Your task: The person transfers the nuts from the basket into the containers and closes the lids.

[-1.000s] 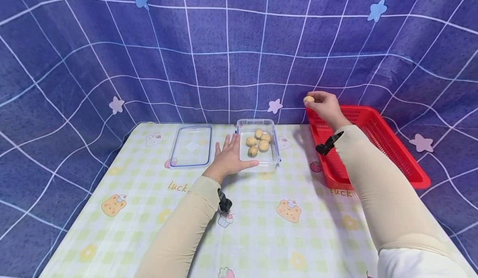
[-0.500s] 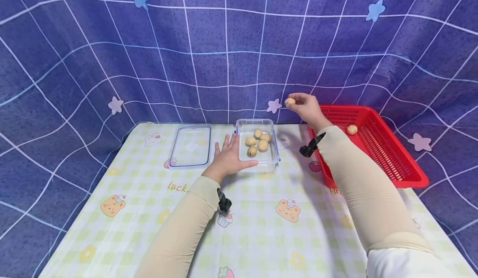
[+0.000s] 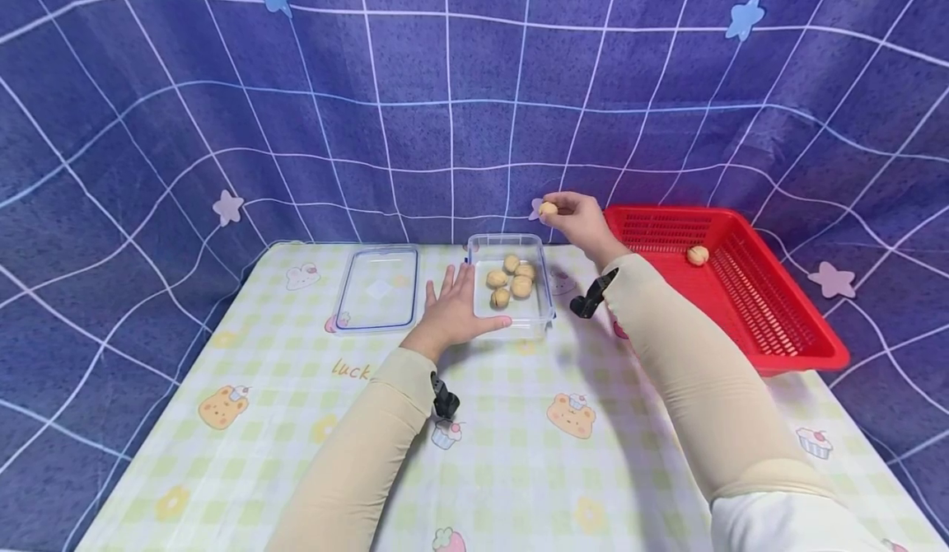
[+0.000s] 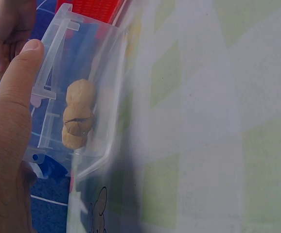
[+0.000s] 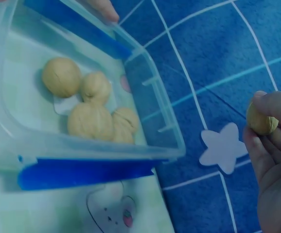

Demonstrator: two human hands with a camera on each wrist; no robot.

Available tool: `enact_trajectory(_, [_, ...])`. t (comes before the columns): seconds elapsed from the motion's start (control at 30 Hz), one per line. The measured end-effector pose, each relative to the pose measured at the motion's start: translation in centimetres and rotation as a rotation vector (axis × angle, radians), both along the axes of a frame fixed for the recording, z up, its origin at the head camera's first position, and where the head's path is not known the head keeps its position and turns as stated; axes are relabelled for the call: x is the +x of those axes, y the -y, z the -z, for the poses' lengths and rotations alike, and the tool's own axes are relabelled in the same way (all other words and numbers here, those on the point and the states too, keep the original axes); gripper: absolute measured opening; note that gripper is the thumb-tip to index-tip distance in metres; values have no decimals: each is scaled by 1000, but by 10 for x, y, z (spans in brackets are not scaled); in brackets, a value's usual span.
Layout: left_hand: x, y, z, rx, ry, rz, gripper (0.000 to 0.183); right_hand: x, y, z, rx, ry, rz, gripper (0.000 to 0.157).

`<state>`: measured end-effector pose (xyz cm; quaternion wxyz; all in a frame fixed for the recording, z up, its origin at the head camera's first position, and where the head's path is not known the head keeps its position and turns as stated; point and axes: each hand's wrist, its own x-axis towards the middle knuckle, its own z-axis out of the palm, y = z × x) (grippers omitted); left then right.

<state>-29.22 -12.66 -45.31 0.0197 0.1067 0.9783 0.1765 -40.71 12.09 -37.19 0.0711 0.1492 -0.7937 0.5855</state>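
Observation:
My right hand point(image 3: 583, 222) pinches a walnut point(image 3: 548, 208) between thumb and fingers, raised just beyond the back right corner of a clear plastic box point(image 3: 511, 321). In the right wrist view the held walnut point(image 5: 261, 119) shows at the fingertips. Inside the box lie several walnuts point(image 3: 522, 287) in a loose cluster. My left hand point(image 3: 451, 311) is spread at the box's left side, its thumb along the front rim and its fingers by the left rim. The left wrist view shows that thumb point(image 4: 21, 73) over the box wall.
A clear lid point(image 3: 379, 288) with a blue seal lies left of the box. On the right stands a red plastic basket point(image 3: 808, 305) with one walnut point(image 3: 697, 255) visible in it. A blue grid-patterned curtain point(image 3: 474, 123) hangs behind the checkered tablecloth point(image 3: 497, 470).
My right hand has moved left with its walnut, from over the red basket toward the clear box. A walnut in the basket came into view. The left hand stays in place.

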Motion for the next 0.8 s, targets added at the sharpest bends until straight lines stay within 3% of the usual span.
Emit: enact_trajectory(0.8, [0,0,0,8,-20,2,127,10,48,27,-30,43,-78,40])
